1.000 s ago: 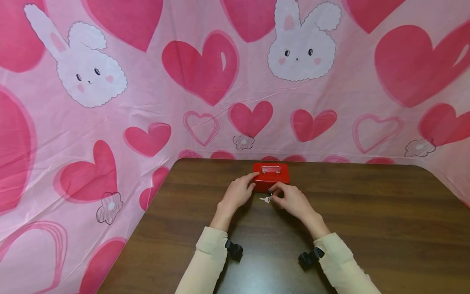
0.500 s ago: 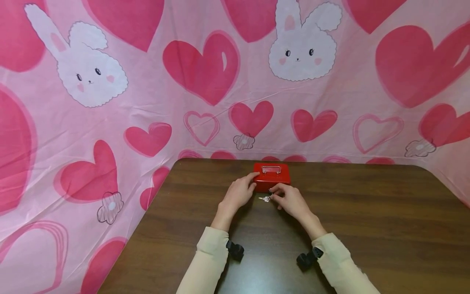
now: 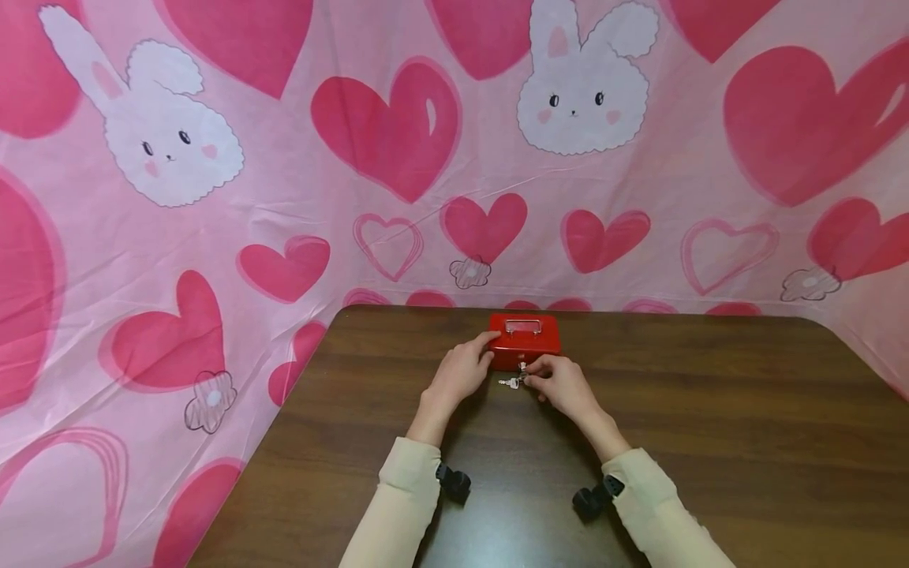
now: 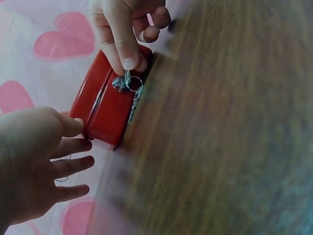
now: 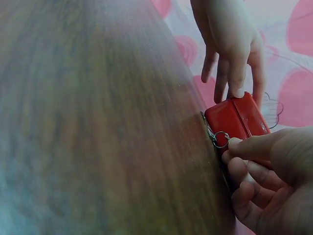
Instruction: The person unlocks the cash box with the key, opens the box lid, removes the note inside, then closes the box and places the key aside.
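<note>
"Hanging behind that small, glossy red rectangular box (image 3: 525,345), what's biggest?"

"A pink cloth (image 3: 284,189) printed with red hearts and white rabbits; next, beneath the box, the dark brown wood-grain table (image 3: 710,442); then the box itself, lid down, near the table's far edge."

"And the hands?"

"Apart from each other; the left hand (image 3: 458,375) is at the box's left side, fingers fairly straight, touching it; the right hand (image 3: 566,388) is at the box's front, thumb and forefinger pinched together."

"Anything smaller?"

"On top of the box, a rectangular silver metal handle (image 3: 523,325); in the right hand's pinch, a slim silver key (image 4: 127,77), at the box's round silver lock (image 4: 117,82); how deep it sits, I can't tell; before the box's front, a second silver key (image 4: 132,110); joining both keys, a thin metal ring (image 4: 142,82)."
</note>
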Motion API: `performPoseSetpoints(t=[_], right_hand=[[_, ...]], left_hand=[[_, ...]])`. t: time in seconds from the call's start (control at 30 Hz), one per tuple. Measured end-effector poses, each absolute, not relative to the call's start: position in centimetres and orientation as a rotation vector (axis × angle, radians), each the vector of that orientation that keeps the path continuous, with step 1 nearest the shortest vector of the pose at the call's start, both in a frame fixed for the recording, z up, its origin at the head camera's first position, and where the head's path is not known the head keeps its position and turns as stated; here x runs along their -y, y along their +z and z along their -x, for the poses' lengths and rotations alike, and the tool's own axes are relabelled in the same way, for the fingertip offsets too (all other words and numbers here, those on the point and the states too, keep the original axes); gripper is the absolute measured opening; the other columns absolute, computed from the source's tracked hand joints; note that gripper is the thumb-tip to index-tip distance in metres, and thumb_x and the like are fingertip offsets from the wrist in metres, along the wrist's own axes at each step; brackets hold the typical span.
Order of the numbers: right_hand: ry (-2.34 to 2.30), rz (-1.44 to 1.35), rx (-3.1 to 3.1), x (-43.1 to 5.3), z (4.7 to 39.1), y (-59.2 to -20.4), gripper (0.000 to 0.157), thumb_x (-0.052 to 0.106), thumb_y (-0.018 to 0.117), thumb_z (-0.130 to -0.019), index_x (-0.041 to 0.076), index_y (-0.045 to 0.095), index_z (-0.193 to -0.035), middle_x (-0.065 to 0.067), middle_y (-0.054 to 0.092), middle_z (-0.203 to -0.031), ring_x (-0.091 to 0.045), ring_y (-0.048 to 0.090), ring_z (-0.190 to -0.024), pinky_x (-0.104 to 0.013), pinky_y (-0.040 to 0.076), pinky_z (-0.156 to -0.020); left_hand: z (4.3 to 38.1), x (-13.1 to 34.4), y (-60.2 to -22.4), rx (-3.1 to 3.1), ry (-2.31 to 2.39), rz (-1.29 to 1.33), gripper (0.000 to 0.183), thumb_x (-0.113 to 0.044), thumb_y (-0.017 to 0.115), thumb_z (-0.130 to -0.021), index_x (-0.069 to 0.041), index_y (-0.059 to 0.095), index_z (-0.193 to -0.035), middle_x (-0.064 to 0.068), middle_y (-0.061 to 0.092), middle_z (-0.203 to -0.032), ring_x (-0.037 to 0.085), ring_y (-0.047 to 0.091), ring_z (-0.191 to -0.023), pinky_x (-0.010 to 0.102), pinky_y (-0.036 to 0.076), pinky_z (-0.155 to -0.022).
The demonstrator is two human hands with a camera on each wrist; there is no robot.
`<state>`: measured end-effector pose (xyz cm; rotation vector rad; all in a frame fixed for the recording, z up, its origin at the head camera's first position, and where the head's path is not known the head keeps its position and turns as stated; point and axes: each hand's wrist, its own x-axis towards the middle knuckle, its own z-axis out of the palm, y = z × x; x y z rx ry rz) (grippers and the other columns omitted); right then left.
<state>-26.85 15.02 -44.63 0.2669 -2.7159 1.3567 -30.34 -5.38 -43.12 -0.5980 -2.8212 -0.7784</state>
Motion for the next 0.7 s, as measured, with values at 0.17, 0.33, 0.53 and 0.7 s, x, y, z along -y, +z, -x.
performPoseSetpoints(t=[0.17, 0.33, 0.53, 0.7], right_hand=[[1.342, -0.252, 2.720, -15.13, 26.96, -44.66, 0.011, 0.010, 0.076, -0.085, 0.005, 0.075, -0.094, -0.009, 0.073, -0.085, -0.012, 0.057, -0.050, -0.028, 0.049, -0.049], [1.328, -0.233, 2.743, -15.24, 27.02, -44.48, 0.011, 0.013, 0.076, -0.086, 0.007, 0.076, -0.095, -0.008, 0.074, -0.087, -0.012, 0.057, -0.051, -0.028, 0.049, -0.050], [1.289, -0.193, 2.771, -15.25, 27.00, -44.45, 0.011, 0.015, 0.077, -0.085, 0.009, 0.076, -0.094, -0.006, 0.072, -0.082, -0.013, 0.056, -0.050, -0.030, 0.048, -0.050], [1.272, -0.233, 2.793, -15.40, 26.96, -44.46, 0.012, 0.016, 0.076, -0.086, 0.009, 0.073, -0.096, -0.004, 0.072, -0.078, -0.013, 0.057, -0.050, -0.030, 0.049, -0.051]], left_hand=[[30.30, 5.37, -42.98, 2.838, -0.787, 0.587, 0.042, -0.023, 0.056, -0.101, -0.024, 0.053, -0.143, 0.009, 0.067, -0.131, 0.028, 0.069, -0.110, 0.045, 0.052, -0.099], [30.33, 5.37, -42.78, 2.835, -0.799, 0.585, 0.042, -0.023, 0.056, -0.101, -0.024, 0.053, -0.143, 0.010, 0.068, -0.129, 0.028, 0.069, -0.110, 0.044, 0.052, -0.099], [30.45, 5.33, -42.88, 2.797, -0.776, 0.601, 0.041, -0.021, 0.057, -0.100, -0.023, 0.055, -0.141, 0.011, 0.070, -0.123, 0.029, 0.070, -0.104, 0.044, 0.053, -0.096], [30.39, 5.34, -43.01, 2.804, -0.767, 0.593, 0.040, -0.022, 0.057, -0.100, -0.024, 0.055, -0.141, 0.012, 0.071, -0.122, 0.029, 0.071, -0.103, 0.045, 0.054, -0.094]])
